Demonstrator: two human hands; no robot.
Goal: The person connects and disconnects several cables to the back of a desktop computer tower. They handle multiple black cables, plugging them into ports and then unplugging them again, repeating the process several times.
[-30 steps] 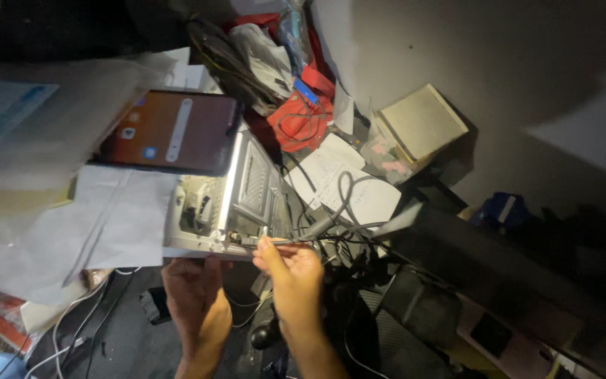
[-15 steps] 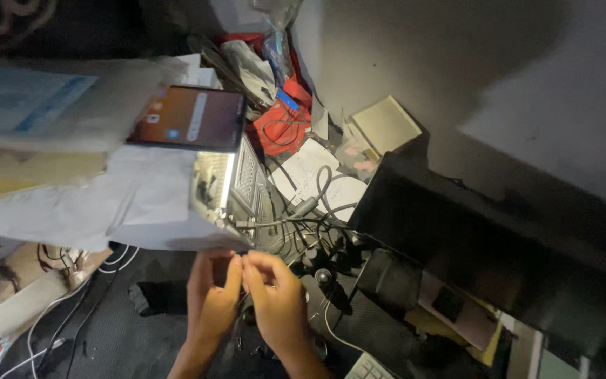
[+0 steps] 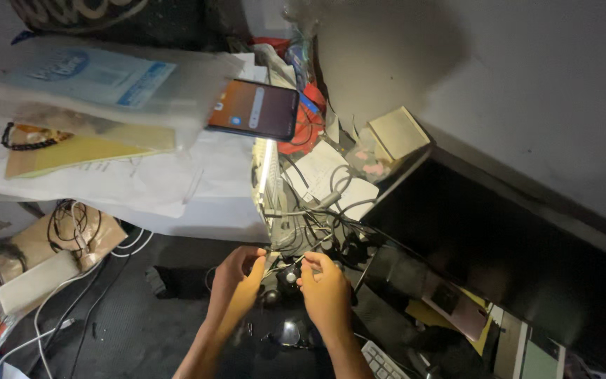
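My left hand [image 3: 236, 279] and my right hand [image 3: 325, 289] are close together low in the middle, below a pale metal box [image 3: 273, 203] lit from above. Both pinch a thin grey cable [image 3: 283, 262] that runs between them; what sits at its end is too dark to tell. A tangle of dark and grey cables [image 3: 317, 217] spills from the box's right side down to my fingers. A phone with a lit screen [image 3: 255, 109] lies on top of the box, over loose white papers [image 3: 177, 189].
A black monitor or panel [image 3: 499, 245] fills the right. A beige box [image 3: 398, 132] and red cloth [image 3: 303, 133] lie against the wall. Papers, a blue-printed plastic bag [image 3: 92, 74], a bracelet [image 3: 33, 137] and white cables [image 3: 71, 295] crowd the left. A keyboard corner [image 3: 380, 361] shows below.
The view has shifted, so the box and phone sit further right and up. My hands came off the box's lower edge, dropped below it, and now hold a thin cable between them.
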